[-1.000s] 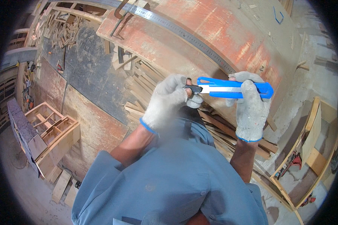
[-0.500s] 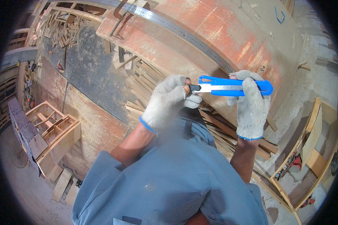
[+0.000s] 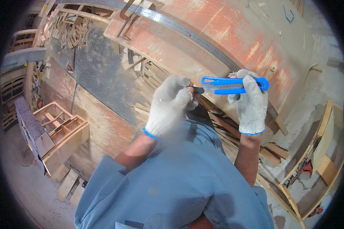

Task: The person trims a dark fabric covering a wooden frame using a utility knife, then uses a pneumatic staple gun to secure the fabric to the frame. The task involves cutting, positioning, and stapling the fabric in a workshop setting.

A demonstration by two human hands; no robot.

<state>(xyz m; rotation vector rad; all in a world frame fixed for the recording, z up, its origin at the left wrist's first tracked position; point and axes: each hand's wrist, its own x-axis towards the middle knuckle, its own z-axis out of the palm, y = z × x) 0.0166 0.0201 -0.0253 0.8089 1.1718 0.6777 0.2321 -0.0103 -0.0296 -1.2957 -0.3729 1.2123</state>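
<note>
My left hand, in a white knit glove with bare fingertips, pinches a small black slider piece. This piece sits at the end of a flat metal blade, which runs into the blue utility knife body. My right hand, gloved the same way with a blue cuff, is closed around the knife body, thumb across it. Both hands are held in front of my chest, above the edge of a worn, red-stained board. Where the blade ends inside the body is hidden by my right thumb.
A long steel ruler curves across the board, with a clamp at its far left. Wood strips lie heaped below. At left stands a divided wooden box; at right, a wooden frame with red-handled tools.
The view has shifted slightly, moving the surroundings rightward. My right hand and the knife have come a little to the left, and the knife has turned slightly. Both hands keep their grips.
</note>
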